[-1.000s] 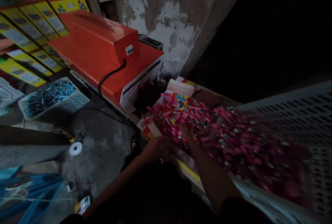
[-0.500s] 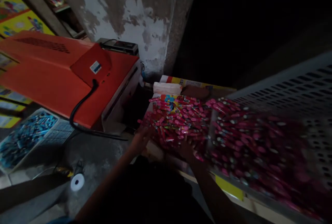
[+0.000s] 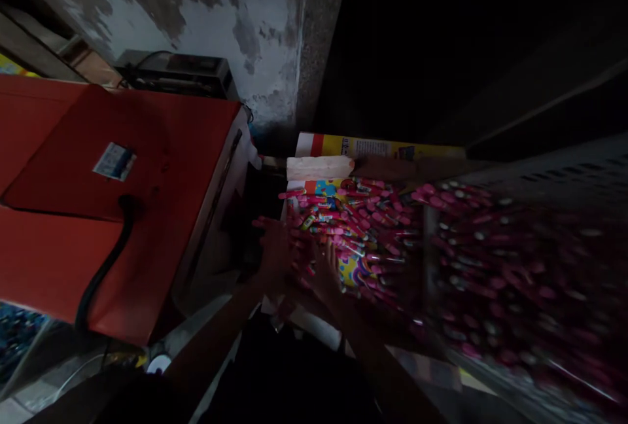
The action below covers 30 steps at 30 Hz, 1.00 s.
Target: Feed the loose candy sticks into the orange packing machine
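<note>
Slim pink tubes with printed labels (image 3: 343, 228) lie scattered on a colourful printed surface in front of me. My left hand (image 3: 275, 254) is at the pile's left edge, beside the red machine's dark opening. A pink tube (image 3: 265, 222) sticks out leftward at its fingertips, and the fingers look closed on it, though the light is dim. Over the near left part of the pile, my right hand (image 3: 326, 270) rests with its fingers apart, touching tubes. A pale block (image 3: 320, 167) lies along the pile's far side.
A red machine (image 3: 196, 149) with a black cable (image 3: 105, 273) stands at left. Many more pink tubes (image 3: 515, 273) fill the right side, beside a perforated plastic crate (image 3: 564, 172). A container of blue pieces (image 3: 19, 332) sits lower left. Behind is a peeling wall (image 3: 235, 18).
My right hand has moved left toward my left hand, baring a patch of printed surface. The view has shifted, so the red machine appears larger and nearer.
</note>
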### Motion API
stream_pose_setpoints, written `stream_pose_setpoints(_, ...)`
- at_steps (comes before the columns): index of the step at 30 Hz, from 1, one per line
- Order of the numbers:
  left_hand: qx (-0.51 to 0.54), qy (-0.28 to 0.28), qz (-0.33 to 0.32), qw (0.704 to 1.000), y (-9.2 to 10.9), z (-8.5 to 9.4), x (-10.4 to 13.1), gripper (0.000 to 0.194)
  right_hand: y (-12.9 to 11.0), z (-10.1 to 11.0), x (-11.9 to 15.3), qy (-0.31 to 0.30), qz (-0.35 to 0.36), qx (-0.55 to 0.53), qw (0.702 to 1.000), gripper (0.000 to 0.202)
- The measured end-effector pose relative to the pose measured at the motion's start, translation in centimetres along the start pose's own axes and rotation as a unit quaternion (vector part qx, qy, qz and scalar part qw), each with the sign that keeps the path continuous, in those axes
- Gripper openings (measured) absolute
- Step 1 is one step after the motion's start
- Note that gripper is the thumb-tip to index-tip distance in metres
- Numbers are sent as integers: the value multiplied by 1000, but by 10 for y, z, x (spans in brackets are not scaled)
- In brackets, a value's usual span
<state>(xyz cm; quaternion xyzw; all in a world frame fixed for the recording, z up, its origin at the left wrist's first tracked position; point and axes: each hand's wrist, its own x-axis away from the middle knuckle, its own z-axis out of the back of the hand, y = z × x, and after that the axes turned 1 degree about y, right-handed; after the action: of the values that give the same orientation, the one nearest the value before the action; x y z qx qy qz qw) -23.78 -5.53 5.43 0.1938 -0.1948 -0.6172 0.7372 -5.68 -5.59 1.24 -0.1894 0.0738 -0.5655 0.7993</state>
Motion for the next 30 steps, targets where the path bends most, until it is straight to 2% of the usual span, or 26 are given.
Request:
stream_pose_setpoints(2,-21,19,0,1000,9,-20,-20,63,6,6,-8,20,4,36,999,72)
stream_pose_setpoints(4,-41,19,-11,999,16,-38,-37,66,23,9,-23,42,-4,64,997,69)
stream_pose_setpoints(7,-68,-29,-98,992,17,-57,-53,67,48,8,-53,58,-29,78,995,68)
stream_pose_setpoints(9,-77,-58,-153,984,10,-60,-57,63,56,4,-67,43,-30,77,996,64)
stream_pose_setpoints(12,-104,-76,-164,978,-8,-50,-66,55,58,2,-69,19,-13,72,997,61)
stream_pose_setpoints(15,-152,-92,-102,979,-31,-35,-78,56,56,5,-65,1,25,70,997,63)
stream_pose_setpoints(18,-182,-95,-65,976,-47,-25,-87,58,51,5,-78,10,20,81,996,65)
stream_pose_setpoints(21,-195,-93,-61,974,-54,-17,-91,61,33,-4,-101,17,21,82,996,65)
stream_pose_setpoints(24,-220,-88,-32,971,-56,-9,-91,66,12,-15,-114,-11,93,59,994,62)
stream_pose_setpoints(26,-230,-83,-26,969,-59,-4,-89,69,6,-18,-117,-20,129,43,991,63)
stream_pose_setpoints(28,-223,-85,-39,970,-61,0,-85,69,10,-16,-122,-5,119,35,992,66)
stream_pose_setpoints(30,-215,-84,-33,972,-60,2,-78,63,16,-13,-134,21,71,37,997,70)
